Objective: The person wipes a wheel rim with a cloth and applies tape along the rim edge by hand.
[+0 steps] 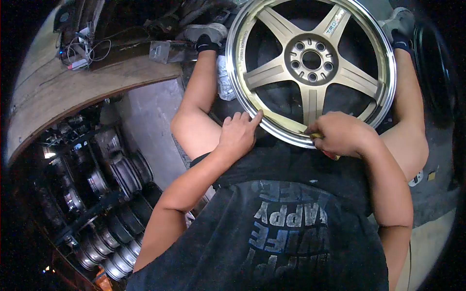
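A bronze five-spoke car wheel (315, 99) with a polished rim lip lies between the person's legs. Pale yellow masking tape (277, 118) runs along the inner edge of the lip. My left hand (239, 133) rests at the near left of the rim, fingers stretched out, the index fingertip pressing by the tape. My right hand (342, 135) is closed around a small yellow-and-red hand tool (316, 136) at the near edge of the rim, close to the tape's end. The fingers cover most of this tool, so its exact kind is hidden.
Racks of wheel rims (121, 169) stand at the left, below a curved wooden board (97, 92). A white cable (90, 51) lies on that board, near a clear plastic box (165, 51). A crumpled plastic bag (225, 82) is beside the wheel. Dark tyres (434, 72) are at the right.
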Tool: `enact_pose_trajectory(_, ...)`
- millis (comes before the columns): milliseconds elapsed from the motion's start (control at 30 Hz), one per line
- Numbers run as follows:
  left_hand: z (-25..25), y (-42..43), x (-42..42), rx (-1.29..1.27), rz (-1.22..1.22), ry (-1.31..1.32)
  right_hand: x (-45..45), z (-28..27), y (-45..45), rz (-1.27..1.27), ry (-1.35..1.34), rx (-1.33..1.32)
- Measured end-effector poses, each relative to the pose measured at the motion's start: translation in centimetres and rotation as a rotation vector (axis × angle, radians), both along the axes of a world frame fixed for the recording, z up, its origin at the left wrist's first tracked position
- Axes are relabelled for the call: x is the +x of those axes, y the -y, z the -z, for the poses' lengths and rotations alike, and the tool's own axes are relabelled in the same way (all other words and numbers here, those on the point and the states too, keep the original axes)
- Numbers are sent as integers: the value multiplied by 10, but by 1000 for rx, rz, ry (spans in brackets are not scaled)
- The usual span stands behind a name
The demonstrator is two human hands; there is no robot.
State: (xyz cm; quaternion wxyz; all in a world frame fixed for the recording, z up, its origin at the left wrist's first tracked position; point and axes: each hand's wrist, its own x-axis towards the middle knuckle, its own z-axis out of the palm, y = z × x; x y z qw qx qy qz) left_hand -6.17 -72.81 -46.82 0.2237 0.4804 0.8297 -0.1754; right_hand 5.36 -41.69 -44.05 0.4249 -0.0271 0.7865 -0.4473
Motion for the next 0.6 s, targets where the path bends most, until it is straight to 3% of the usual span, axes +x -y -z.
enact_pose_trajectory(600, -4, -3, -3, -33, 1, 2, 2, 4, 2, -10, 31, -2)
